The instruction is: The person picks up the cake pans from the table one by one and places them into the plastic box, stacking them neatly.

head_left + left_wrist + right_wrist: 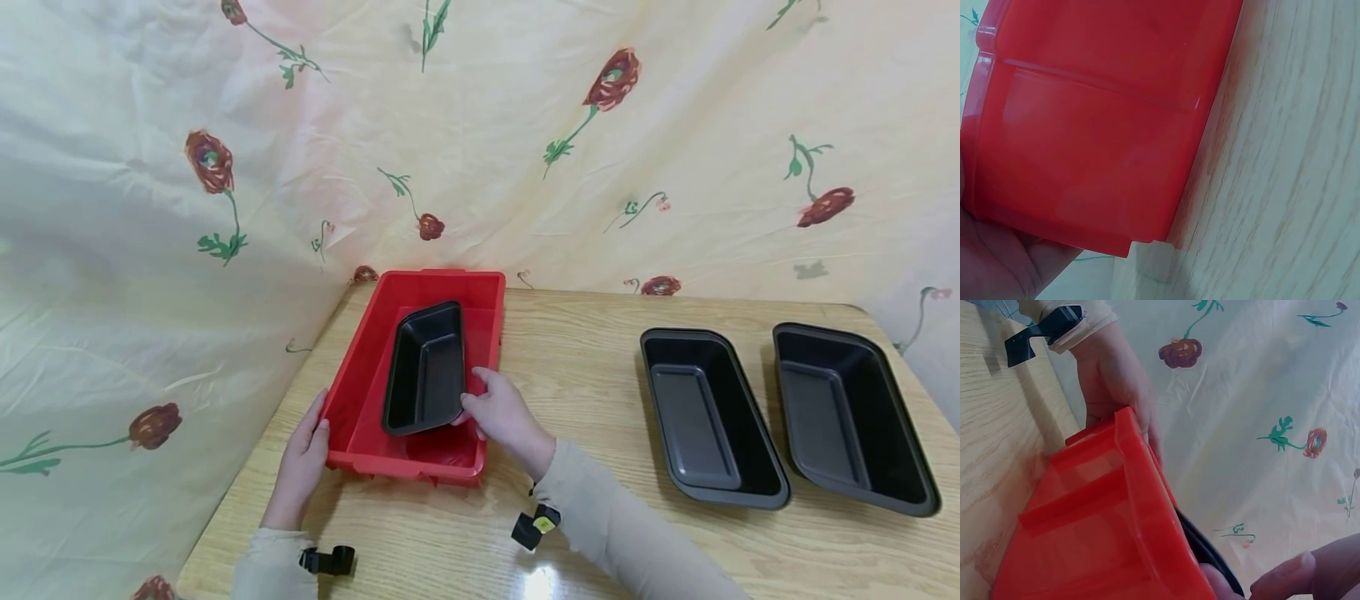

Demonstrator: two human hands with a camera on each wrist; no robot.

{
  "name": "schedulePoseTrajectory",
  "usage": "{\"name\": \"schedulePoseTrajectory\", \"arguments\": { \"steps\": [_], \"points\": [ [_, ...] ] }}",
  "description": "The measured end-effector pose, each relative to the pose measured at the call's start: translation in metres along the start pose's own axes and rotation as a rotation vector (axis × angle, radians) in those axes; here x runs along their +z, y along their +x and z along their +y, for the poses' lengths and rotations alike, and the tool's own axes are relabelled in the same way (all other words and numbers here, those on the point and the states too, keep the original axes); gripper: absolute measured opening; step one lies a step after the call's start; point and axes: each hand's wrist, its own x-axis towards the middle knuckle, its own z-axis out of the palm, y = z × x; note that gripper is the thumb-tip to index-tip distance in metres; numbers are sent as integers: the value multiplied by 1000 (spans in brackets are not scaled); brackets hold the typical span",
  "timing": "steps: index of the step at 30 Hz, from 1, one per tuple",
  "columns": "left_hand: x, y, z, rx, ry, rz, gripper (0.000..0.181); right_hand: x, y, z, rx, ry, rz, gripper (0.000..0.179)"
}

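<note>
A black loaf pan (427,371) sits tilted inside a red plastic tray (450,472) at the table's left. My right hand (508,419) pinches the pan at its near right corner, with the index finger reaching forward along the side. In the right wrist view a finger and thumb (1288,577) meet the pan's dark rim (1207,547) just past the tray's wall. With my left hand (303,454) I grip the tray's left rim close to its near corner. The left wrist view has that hand (1000,265) behind the tray's red outer wall (1091,144).
Two more dark loaf pans stand on the wooden table (577,375) to the right: a nearer-to-centre pan (693,425) and a far-right pan (817,417). A flowered cloth (487,150) hangs behind the table and along its left side.
</note>
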Motion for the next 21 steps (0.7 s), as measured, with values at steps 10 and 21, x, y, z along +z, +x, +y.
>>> {"name": "schedulePoseTrajectory", "arguments": {
  "steps": [10, 21],
  "points": [
    [1, -2, 2, 13, 4, -2, 53, -2, -2, -1, 10, -71, -36, 68],
    [1, -1, 1, -17, 5, 9, 53, -3, -6, -3, 12, -118, -90, 67]
  ]
}}
